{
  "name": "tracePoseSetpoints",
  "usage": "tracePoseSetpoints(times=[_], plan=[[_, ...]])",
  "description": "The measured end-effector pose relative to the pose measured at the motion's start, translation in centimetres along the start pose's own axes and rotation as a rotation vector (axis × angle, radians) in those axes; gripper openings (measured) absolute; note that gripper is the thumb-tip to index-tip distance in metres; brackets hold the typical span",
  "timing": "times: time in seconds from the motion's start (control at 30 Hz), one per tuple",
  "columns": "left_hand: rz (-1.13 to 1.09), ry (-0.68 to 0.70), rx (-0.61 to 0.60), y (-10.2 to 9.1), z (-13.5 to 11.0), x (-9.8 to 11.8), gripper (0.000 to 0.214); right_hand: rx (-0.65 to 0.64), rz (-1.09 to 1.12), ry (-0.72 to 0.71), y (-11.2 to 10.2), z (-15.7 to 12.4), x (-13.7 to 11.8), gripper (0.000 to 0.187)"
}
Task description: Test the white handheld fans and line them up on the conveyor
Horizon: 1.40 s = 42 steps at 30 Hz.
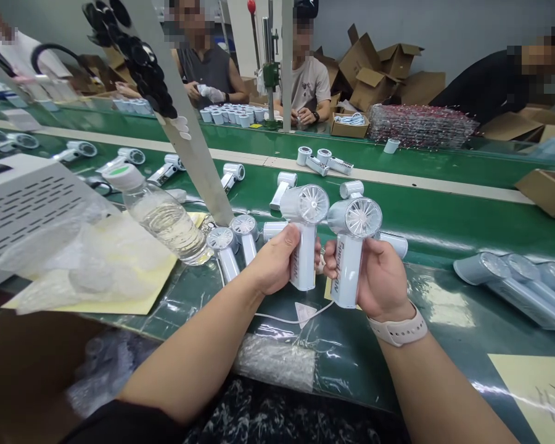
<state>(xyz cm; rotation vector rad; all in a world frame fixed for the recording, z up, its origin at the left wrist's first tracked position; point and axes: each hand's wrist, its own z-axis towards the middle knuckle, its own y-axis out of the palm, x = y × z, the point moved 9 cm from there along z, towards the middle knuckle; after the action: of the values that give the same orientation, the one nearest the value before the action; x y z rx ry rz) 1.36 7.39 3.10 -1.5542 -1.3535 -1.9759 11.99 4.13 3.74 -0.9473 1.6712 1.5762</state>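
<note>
My left hand (274, 259) is closed round the handle of a white handheld fan (305, 237), its round fan head facing me. My right hand (380, 277) grips the handle of a second white handheld fan (351, 246) with printed lettering; a pale watch strap (399, 328) is on that wrist. Both fans are held upright side by side above the green bench. Two more fans (234, 243) lie just left of my left hand.
A tilted water bottle (160, 213) lies on plastic bags and yellow paper at left. Several fans lie on the green conveyor (444, 213) and at right (513, 283). A grey slotted box (23, 203) sits far left. Other people work across the belt near cardboard boxes (374, 68).
</note>
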Motion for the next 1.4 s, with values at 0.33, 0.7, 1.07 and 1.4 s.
tracePoseSetpoints(times=[0.33, 0.7, 1.07, 1.4], plan=[[-0.107, 0.025, -0.086, 0.9, -0.4, 1.1, 0.048, 0.157, 0.031, -0.184, -2.6, -0.5, -3.1, 0.023], [0.015, 0.047, -0.112, 0.9, -0.3, 1.2, 0.065, 0.148, 0.041, -0.184, -2.6, 0.2, -2.0, 0.022], [0.048, 0.015, -0.081, 0.3, -0.1, 0.7, 0.056, 0.252, 0.069, -0.198, -2.9, 0.2, -1.4, 0.028], [0.599, 0.420, -0.094, 0.9, -1.1, 4.8, 0.034, -0.058, -0.605, -0.636, 0.9, -3.2, -5.5, 0.057]])
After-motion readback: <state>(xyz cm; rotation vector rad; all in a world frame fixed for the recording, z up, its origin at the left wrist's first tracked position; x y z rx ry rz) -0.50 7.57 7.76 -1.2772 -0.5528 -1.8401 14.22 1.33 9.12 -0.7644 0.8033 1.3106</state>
